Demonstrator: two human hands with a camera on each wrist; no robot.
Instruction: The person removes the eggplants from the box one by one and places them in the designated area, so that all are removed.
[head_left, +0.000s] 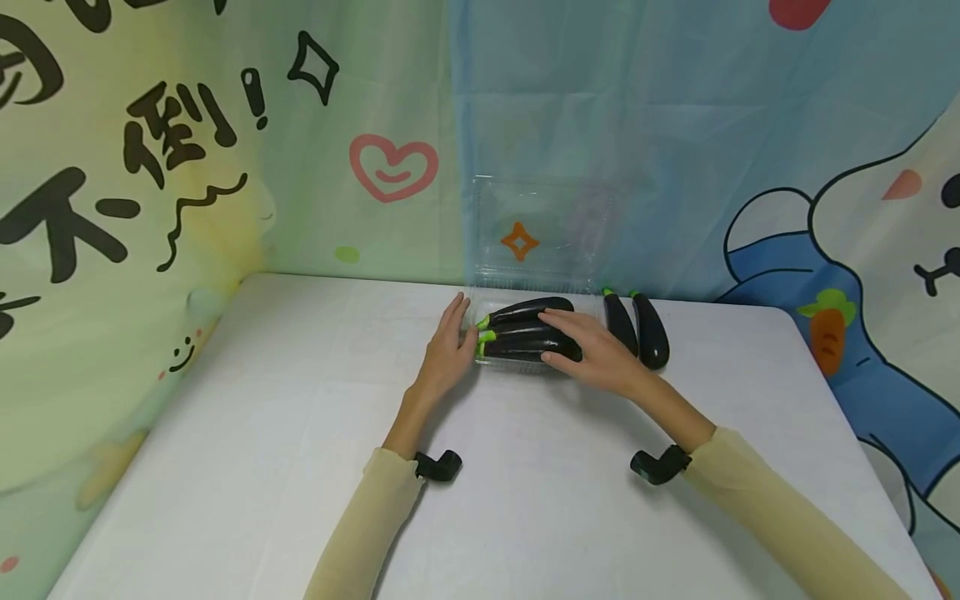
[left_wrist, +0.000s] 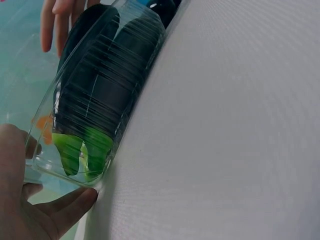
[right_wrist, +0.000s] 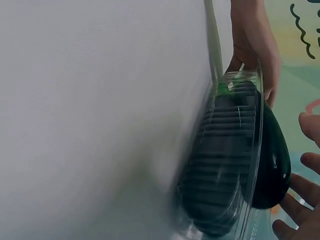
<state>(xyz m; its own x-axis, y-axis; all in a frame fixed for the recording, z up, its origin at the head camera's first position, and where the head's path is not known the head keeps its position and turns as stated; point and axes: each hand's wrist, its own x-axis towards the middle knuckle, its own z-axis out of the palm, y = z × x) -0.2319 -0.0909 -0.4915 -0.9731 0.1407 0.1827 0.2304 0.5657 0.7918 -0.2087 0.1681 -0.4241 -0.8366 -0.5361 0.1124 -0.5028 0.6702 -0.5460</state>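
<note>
Now clear ribbed box [head_left: 501, 354] w/ glossy dark eggplants [head_left: 525, 311], flat relaxed hands [head_left: 600, 354] touching both

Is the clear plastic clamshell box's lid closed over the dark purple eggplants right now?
No, the clear plastic clamshell box has its lid standing upright against the backdrop, with the dark purple eggplants lying uncovered in the base.

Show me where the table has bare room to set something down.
Free: the wide white table left of the left hand, and the near strip between both sleeves. Crowded: the far middle, where the clear box, its eggplants and two loose eggplants sit.
</note>
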